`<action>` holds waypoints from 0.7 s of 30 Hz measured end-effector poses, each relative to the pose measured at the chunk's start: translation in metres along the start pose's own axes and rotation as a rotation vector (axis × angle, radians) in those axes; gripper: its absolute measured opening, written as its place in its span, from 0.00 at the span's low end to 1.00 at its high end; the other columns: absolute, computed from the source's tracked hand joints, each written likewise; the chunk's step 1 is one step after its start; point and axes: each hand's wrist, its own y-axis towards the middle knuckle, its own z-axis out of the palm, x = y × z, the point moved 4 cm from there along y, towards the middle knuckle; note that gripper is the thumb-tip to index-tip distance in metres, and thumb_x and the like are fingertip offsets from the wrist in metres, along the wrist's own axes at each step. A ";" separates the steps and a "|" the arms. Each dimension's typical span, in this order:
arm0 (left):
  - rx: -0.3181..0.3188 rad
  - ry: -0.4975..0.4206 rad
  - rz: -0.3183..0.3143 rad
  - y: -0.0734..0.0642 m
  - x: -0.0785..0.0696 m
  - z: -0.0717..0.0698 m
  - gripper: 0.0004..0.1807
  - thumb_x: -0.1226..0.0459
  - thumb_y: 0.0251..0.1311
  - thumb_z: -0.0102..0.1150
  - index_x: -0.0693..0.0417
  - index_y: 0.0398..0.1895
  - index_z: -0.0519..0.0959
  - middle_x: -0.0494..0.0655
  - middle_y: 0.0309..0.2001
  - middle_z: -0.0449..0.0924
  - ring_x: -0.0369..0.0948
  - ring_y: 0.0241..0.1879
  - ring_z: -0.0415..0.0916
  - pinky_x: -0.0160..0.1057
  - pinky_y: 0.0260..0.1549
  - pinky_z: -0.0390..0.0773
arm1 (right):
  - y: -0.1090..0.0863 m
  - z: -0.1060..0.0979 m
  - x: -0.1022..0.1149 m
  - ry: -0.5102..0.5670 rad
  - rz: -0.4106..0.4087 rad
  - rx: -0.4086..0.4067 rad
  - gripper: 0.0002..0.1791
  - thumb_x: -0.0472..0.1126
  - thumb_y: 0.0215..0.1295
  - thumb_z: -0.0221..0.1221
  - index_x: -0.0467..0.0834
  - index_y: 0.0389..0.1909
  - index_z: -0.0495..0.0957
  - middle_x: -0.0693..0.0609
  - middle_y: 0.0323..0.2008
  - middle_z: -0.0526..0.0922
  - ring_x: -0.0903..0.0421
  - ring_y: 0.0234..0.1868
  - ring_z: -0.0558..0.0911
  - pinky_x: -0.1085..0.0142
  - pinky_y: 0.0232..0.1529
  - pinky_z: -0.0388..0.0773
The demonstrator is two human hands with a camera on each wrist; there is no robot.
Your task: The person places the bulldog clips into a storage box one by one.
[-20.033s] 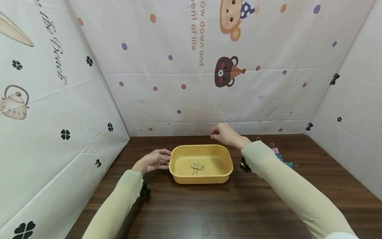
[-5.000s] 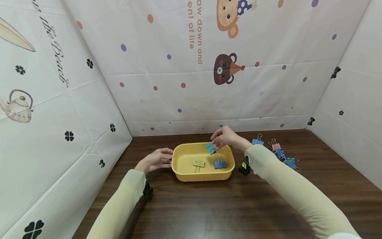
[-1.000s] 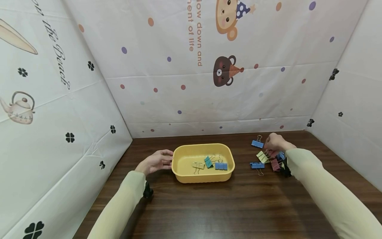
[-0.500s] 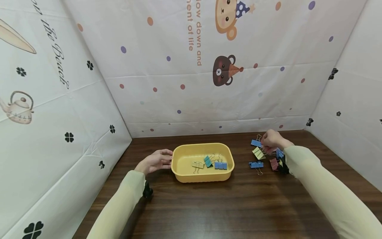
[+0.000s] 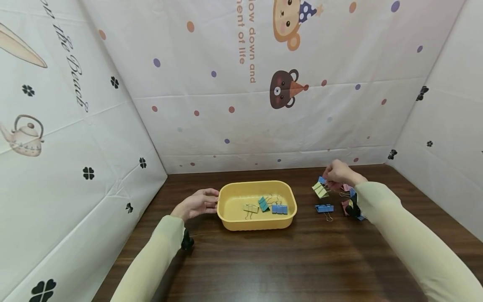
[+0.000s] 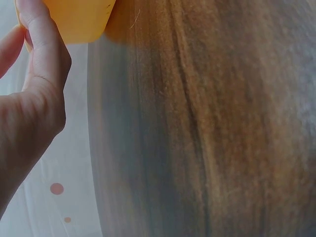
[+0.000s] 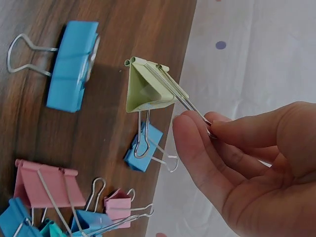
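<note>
My right hand (image 5: 338,172) pinches a pale yellow-green binder clip (image 5: 320,190) by its wire handle. In the right wrist view, that clip (image 7: 148,89) hangs off the fingertips above the table, its other handle pointing down. Relaxed fingers of my left hand (image 5: 198,203) touch the left side of a yellow plastic tray (image 5: 256,225); the left wrist view shows the left hand (image 6: 42,74) at the tray's edge (image 6: 81,24). Inside the tray lie a yellow binder clip (image 5: 250,208), a teal one (image 5: 263,204) and a blue one (image 5: 279,209).
A blue binder clip (image 5: 324,208) lies apart on the dark wood table (image 5: 241,264). Others, including a pink-red clip (image 7: 47,190), a small pink one (image 7: 117,205) and a blue one (image 7: 143,145), lie beneath and beside my right hand. Printed white sheets (image 5: 188,126) wall the table in.
My right hand has lifted the yellow-green clip from the pile and moved left. Since the earliest frame, a blue and a teal clip have come into the tray. My left hand stays at the tray.
</note>
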 end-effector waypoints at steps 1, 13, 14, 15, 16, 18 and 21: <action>-0.004 -0.004 -0.002 0.000 0.000 0.000 0.14 0.71 0.67 0.51 0.60 0.54 0.66 0.50 0.36 0.77 0.40 0.31 0.78 0.38 0.34 0.83 | -0.001 0.000 0.002 0.003 -0.006 -0.001 0.13 0.28 0.63 0.49 0.22 0.40 0.77 0.43 0.22 0.84 0.56 0.21 0.83 0.53 0.31 0.85; -0.013 0.007 0.000 0.001 0.000 0.000 0.15 0.71 0.67 0.52 0.59 0.54 0.66 0.49 0.36 0.76 0.40 0.31 0.78 0.38 0.35 0.83 | 0.000 0.003 0.028 0.099 -0.027 0.035 0.12 0.25 0.63 0.49 0.21 0.43 0.74 0.35 0.30 0.84 0.55 0.24 0.84 0.56 0.32 0.85; -0.016 0.007 0.000 0.001 0.000 0.000 0.15 0.71 0.67 0.53 0.59 0.54 0.66 0.49 0.36 0.76 0.40 0.31 0.78 0.39 0.35 0.84 | 0.000 0.003 0.030 0.103 -0.025 0.037 0.12 0.25 0.63 0.49 0.21 0.44 0.74 0.34 0.31 0.84 0.54 0.24 0.84 0.56 0.32 0.85; -0.018 0.010 0.001 0.002 0.000 -0.001 0.15 0.70 0.67 0.53 0.58 0.54 0.66 0.49 0.36 0.76 0.40 0.32 0.78 0.39 0.35 0.84 | 0.000 0.003 0.033 0.101 -0.026 0.040 0.12 0.26 0.64 0.50 0.21 0.44 0.74 0.34 0.31 0.84 0.53 0.25 0.85 0.57 0.32 0.85; -0.021 0.011 0.001 0.002 0.000 -0.001 0.15 0.70 0.66 0.53 0.58 0.54 0.66 0.49 0.37 0.76 0.40 0.32 0.77 0.39 0.35 0.84 | 0.000 0.004 0.035 0.102 -0.023 0.043 0.12 0.26 0.65 0.50 0.21 0.45 0.74 0.33 0.32 0.84 0.53 0.25 0.85 0.57 0.33 0.85; -0.023 0.012 0.000 0.002 0.001 -0.001 0.15 0.70 0.66 0.53 0.58 0.54 0.67 0.49 0.37 0.76 0.40 0.32 0.77 0.39 0.35 0.84 | 0.000 0.004 0.039 0.110 -0.020 0.052 0.12 0.26 0.66 0.50 0.22 0.45 0.74 0.33 0.33 0.84 0.52 0.25 0.85 0.57 0.32 0.85; -0.023 0.018 0.000 0.002 0.001 -0.002 0.15 0.70 0.66 0.54 0.58 0.55 0.67 0.49 0.37 0.77 0.40 0.32 0.77 0.39 0.36 0.84 | 0.000 0.007 0.044 0.126 -0.024 0.067 0.12 0.26 0.66 0.50 0.22 0.45 0.73 0.33 0.33 0.84 0.52 0.25 0.85 0.58 0.32 0.85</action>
